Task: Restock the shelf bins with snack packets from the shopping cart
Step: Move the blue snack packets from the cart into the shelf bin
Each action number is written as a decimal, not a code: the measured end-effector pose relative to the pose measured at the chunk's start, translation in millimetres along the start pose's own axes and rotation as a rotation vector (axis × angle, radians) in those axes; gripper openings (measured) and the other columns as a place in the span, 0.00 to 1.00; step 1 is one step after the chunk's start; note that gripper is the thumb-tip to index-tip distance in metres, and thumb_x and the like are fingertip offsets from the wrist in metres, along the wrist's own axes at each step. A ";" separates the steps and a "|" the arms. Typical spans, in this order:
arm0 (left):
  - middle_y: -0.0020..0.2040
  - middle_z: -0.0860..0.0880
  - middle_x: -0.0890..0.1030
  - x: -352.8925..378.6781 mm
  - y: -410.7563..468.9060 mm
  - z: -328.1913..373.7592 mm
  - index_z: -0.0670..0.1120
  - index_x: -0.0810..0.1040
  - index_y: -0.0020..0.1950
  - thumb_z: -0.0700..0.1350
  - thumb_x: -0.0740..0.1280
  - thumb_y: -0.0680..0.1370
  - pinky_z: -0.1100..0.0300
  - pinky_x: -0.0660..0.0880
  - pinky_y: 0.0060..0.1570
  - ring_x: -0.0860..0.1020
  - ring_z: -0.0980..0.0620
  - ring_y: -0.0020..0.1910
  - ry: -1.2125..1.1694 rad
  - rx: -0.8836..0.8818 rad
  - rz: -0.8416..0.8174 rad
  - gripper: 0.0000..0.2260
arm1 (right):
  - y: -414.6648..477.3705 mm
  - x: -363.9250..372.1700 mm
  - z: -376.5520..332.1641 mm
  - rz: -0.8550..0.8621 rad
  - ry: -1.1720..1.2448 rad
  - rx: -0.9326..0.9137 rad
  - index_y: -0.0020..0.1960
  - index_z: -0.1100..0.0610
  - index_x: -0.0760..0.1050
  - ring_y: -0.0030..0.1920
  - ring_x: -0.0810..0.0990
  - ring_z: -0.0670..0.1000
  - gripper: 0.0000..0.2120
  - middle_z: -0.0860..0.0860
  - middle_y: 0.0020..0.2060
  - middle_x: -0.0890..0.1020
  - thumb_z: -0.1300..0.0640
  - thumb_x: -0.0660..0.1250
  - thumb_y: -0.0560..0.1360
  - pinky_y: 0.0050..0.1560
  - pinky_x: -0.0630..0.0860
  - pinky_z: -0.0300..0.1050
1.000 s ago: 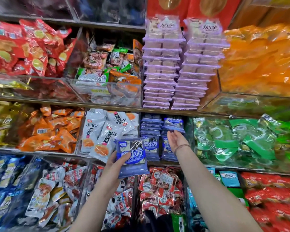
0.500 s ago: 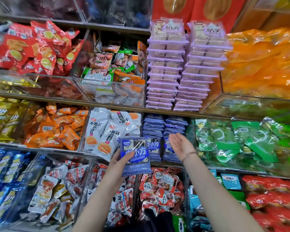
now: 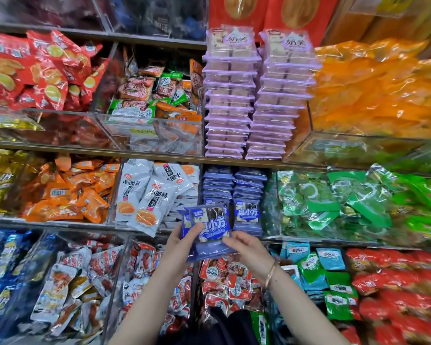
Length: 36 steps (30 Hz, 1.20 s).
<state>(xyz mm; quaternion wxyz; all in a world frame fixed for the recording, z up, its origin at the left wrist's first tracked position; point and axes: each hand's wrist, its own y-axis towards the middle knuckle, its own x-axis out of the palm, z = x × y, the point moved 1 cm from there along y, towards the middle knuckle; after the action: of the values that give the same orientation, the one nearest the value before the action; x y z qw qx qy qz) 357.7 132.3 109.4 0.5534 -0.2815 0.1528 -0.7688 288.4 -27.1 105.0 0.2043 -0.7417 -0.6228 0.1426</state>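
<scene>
blue packets (image 3: 210, 227), label "小方"

Not a lot to go on here, tbh. Two arms are seen in the lower half of the frame, and both are left bare from the left hand (image 3: 182, 245) and right hand (image 3: 246, 247) down to the bottom edge. One slim gold-coloured bangle (image 3: 270, 272) is worn on the right wrist, a bit right of centre. Some black-ish fabric (image 3: 224, 327) is caught at bottom centre between the arms; whether it's clothing can't really be told.
</scene>
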 end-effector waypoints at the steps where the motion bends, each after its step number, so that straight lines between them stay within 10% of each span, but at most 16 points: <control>1: 0.50 0.52 0.83 -0.6 -0.3 1.0 0.48 0.71 0.67 0.58 0.73 0.67 0.54 0.78 0.40 0.83 0.47 0.43 -0.021 -0.013 0.034 0.31 | 1.2 -1.9 0.4 0.022 0.098 0.008 0.46 0.57 0.77 0.36 0.79 0.47 0.05 0.51 0.41 0.82 0.55 0.66 0.75 0.40 0.78 0.39; 9: 0.69 0.49 0.73 -24.0 5.3 5.3 0.50 0.65 0.74 0.49 0.64 0.80 0.48 0.70 0.60 0.71 0.49 0.64 -0.032 -0.068 0.146 0.23 | 41.5 -19.7 -21.0 0.263 0.475 -0.002 0.48 0.61 0.75 0.34 0.79 0.47 0.08 0.52 0.37 0.80 0.55 0.64 0.76 0.37 0.78 0.38; 17: 0.57 0.52 0.81 -22.7 3.7 3.7 0.51 0.73 0.66 0.47 0.63 0.80 0.50 0.73 0.55 0.77 0.52 0.56 -0.003 -0.057 0.170 0.14 | 113.0 -9.5 -67.1 0.378 0.628 0.082 0.45 0.60 0.75 0.34 0.78 0.49 0.07 0.54 0.36 0.79 0.57 0.65 0.77 0.31 0.79 0.36; 24: 0.67 0.51 0.74 -18.3 7.1 3.9 0.52 0.63 0.75 0.47 0.64 0.80 0.48 0.67 0.64 0.71 0.49 0.66 -0.026 -0.098 0.136 0.24 | 126.9 -11.7 -58.9 0.394 0.769 0.071 0.67 0.66 0.67 0.58 0.77 0.54 0.20 0.61 0.60 0.76 0.63 0.64 0.77 0.59 0.74 0.42; 33: 0.51 0.57 0.80 -18.1 10.6 0.5 0.51 0.66 0.72 0.47 0.65 0.79 0.45 0.67 0.66 0.77 0.54 0.54 -0.039 -0.123 0.153 0.22 | 138.8 -11.6 -60.4 0.448 0.736 0.140 0.60 0.65 0.72 0.40 0.80 0.49 0.13 0.56 0.42 0.79 0.63 0.65 0.76 0.43 0.78 0.40; 36: 0.65 0.50 0.77 -19.1 8.8 2.5 0.51 0.64 0.75 0.49 0.66 0.79 0.40 0.66 0.68 0.73 0.48 0.66 -0.027 -0.130 0.157 0.25 | 153.0 -10.5 -73.2 0.496 0.663 0.198 0.53 0.62 0.74 0.35 0.78 0.48 0.07 0.54 0.35 0.77 0.62 0.65 0.76 0.29 0.80 0.37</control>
<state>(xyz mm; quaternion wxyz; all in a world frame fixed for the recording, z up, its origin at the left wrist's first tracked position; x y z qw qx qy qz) 370.3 147.4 101.5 0.5946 -0.3143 0.2164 -0.7077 453.0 -68.2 95.1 0.4232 -0.8515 -0.3094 0.0005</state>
